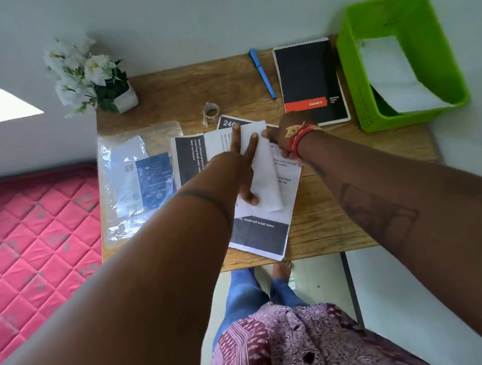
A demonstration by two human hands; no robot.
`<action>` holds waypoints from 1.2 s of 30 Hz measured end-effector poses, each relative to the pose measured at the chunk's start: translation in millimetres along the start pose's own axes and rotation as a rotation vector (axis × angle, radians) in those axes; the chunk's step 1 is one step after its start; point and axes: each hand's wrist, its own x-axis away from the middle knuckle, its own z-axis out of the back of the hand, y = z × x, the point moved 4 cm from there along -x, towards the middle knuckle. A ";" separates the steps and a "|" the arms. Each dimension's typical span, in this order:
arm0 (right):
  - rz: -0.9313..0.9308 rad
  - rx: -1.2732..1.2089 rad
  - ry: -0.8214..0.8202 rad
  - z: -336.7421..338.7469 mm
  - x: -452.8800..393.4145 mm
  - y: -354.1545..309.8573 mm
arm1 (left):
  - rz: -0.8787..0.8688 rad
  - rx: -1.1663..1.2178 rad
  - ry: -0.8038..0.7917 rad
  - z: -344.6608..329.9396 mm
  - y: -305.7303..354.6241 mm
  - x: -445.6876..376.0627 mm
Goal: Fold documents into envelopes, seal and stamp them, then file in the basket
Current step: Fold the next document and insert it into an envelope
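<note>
The left hand (239, 164) lies flat, fingers spread, pinning a folded white paper document (262, 174) against printed sheets (259, 237) on the wooden table (325, 203), likely to set the crease. The right hand (284, 140) pinches its far edge, steadying it. The green plastic basket (412, 15), at the table's far right corner, already holds white paper.

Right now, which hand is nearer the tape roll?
Left. The left hand presses flat on the folded paper, its fingertips just below the tape roll. The right hand grips the paper's right edge, farther off to the roll's right.
</note>
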 end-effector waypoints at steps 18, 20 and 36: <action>0.216 0.323 0.022 -24.0 48.1 26.5 | -0.061 -0.047 0.052 0.0 -4.9 11.6; 0.233 0.336 0.033 -26.3 57.4 27.7 | -0.090 0.008 0.088 -4.6 -9.6 13.1; 0.287 0.400 0.111 -30.8 107.4 37.5 | -0.092 -0.222 0.440 -40.3 16.9 52.7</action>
